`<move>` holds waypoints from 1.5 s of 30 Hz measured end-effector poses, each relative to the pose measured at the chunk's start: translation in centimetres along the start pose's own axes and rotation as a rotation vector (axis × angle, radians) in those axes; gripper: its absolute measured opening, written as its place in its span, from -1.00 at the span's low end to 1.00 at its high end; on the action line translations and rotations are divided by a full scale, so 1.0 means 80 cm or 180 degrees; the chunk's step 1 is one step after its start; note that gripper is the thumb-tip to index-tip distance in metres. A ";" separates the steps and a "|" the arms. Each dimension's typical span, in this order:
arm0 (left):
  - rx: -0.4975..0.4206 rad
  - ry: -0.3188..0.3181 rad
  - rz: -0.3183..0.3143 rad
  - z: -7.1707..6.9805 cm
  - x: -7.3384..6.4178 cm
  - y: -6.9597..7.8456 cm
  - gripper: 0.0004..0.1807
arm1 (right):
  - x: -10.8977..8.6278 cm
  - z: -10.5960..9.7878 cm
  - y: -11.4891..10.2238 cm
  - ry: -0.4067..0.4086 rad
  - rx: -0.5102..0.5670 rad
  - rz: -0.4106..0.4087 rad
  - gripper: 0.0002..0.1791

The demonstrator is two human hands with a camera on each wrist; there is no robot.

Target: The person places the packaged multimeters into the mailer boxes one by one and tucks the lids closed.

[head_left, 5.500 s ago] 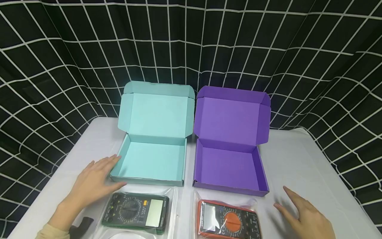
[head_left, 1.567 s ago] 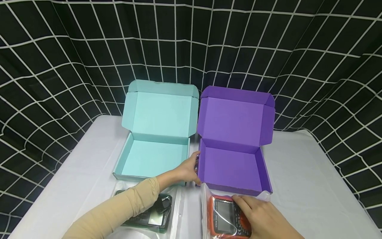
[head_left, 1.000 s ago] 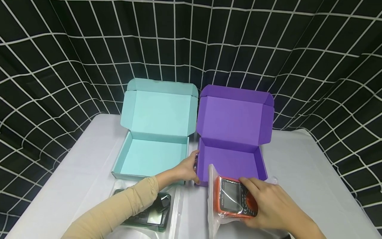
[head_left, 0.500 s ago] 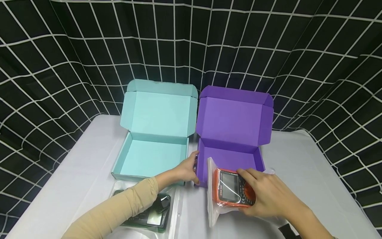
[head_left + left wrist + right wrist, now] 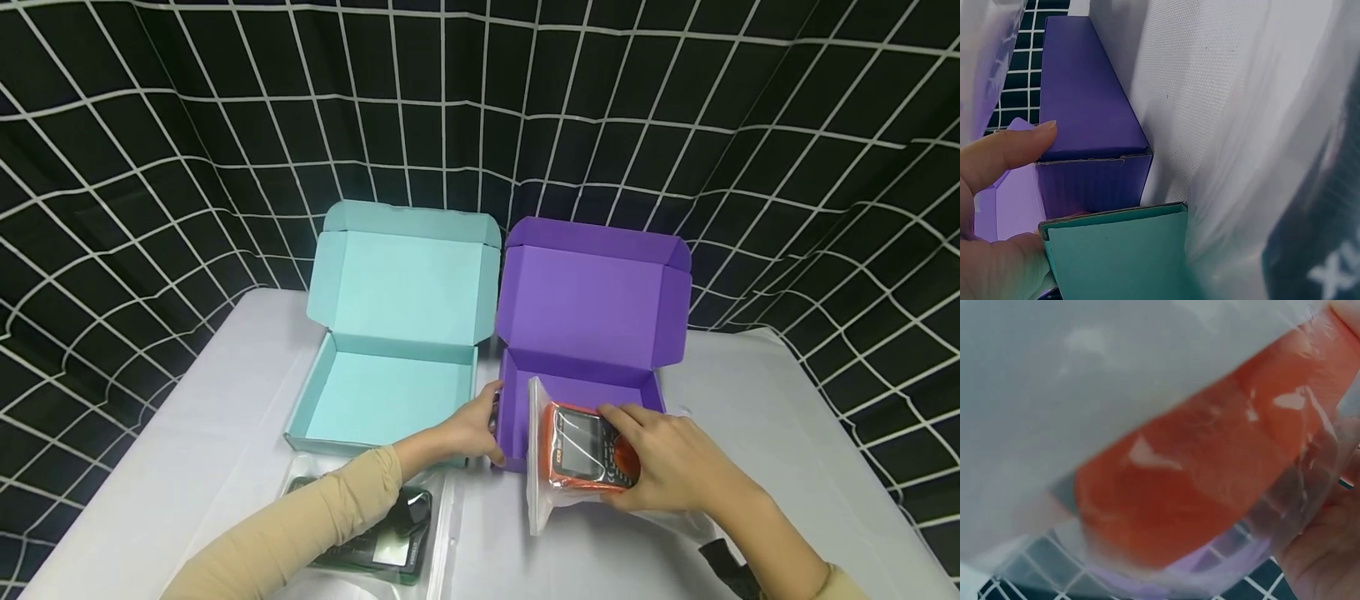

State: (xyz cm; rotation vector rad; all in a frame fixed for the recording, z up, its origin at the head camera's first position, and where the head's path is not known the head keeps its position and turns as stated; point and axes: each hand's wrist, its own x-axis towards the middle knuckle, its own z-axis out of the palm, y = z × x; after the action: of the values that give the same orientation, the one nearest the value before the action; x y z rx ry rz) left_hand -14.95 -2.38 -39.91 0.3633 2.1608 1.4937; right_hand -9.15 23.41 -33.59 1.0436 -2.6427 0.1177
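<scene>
Pinching the purple box (image 5: 596,300) at its near left corner, the left hand (image 5: 467,427) probably steadies it. The right hand (image 5: 667,458) grips the bagged orange multimeter (image 5: 581,446) by its dial end over that box's front wall, perhaps keeping the screen end free. Only 1 slim gap separates the teal box (image 5: 386,392); wider room lies toward the worktop's (image 5: 780,433) right edge.

On the surface (image 5: 240,375), the left box (image 5: 378,400) stands beside the right box (image 5: 588,304), a curtain (image 5: 420,100) behind both and the left fingers (image 5: 483,397) between. The left meter (image 5: 378,550), in its bag (image 5: 442,537), lies before the left box, beneath a sleeve (image 5: 307,521); the right fingers (image 5: 626,422) hold the right meter (image 5: 579,446) at the right box's front.
</scene>
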 end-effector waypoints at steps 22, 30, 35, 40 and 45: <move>-0.0090 -0.0018 -0.0083 0.002 0.000 0.000 0.26 | 0.033 0.016 0.049 -0.0411 0.0072 0.0293 -0.02; -0.0134 -0.0037 -0.0063 0.003 0.000 0.001 0.26 | 0.047 0.024 0.058 -0.0519 0.0131 0.0302 0.01; -0.0142 -0.0028 -0.0068 0.003 -0.001 0.002 0.26 | 0.054 0.028 0.059 -0.0646 0.0176 0.0405 0.01; -0.0136 -0.0014 -0.0039 0.003 -0.001 0.002 0.26 | 0.061 0.031 0.061 -0.0685 0.0158 0.0392 0.00; -0.0105 -0.0023 -0.0018 0.003 -0.001 0.002 0.25 | 0.068 0.033 0.063 -0.0778 0.0174 0.0465 0.00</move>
State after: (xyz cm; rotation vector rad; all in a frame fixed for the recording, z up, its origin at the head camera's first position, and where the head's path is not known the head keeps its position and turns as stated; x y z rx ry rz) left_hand -14.78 -2.15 -39.85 0.3503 2.1273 1.5208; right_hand -17.02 23.06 -34.30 0.9335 -2.9520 0.0996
